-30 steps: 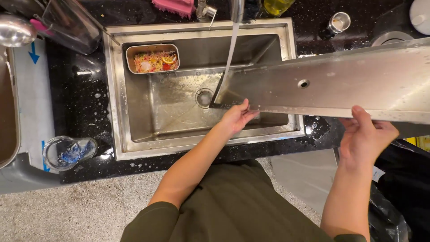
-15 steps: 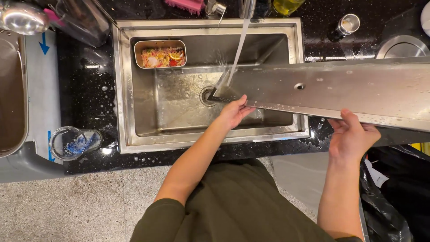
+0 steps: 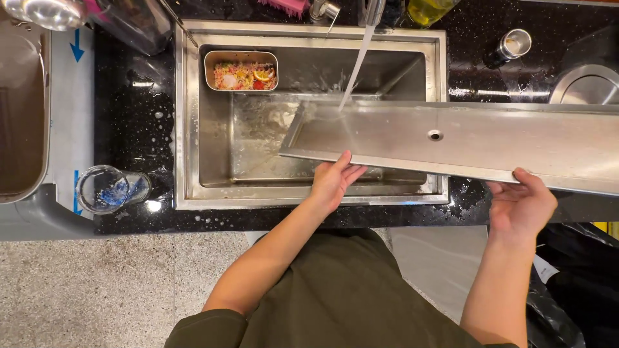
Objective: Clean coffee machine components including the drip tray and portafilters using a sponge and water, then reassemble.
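A long shallow stainless steel tray (image 3: 490, 142) with a small round hole in its middle lies across the steel sink (image 3: 187, 129), reaching off to the right. My left hand (image 3: 334, 182) grips its near edge at the left end. Under the tray's near edge further right, my right hand (image 3: 521, 205) supports it. Water (image 3: 356, 64) streams from the tap at the back onto the tray's left end and splashes.
A small metal strainer basket (image 3: 241, 71) full of food scraps hangs in the sink's back left corner. A glass (image 3: 106, 189) lies on the black counter at left. A metal cup (image 3: 509, 46) and a round lid (image 3: 590, 85) sit at right.
The tray has levelled out and shifted so the water now lands on its left end. Both hands moved slightly with it along the near edge.
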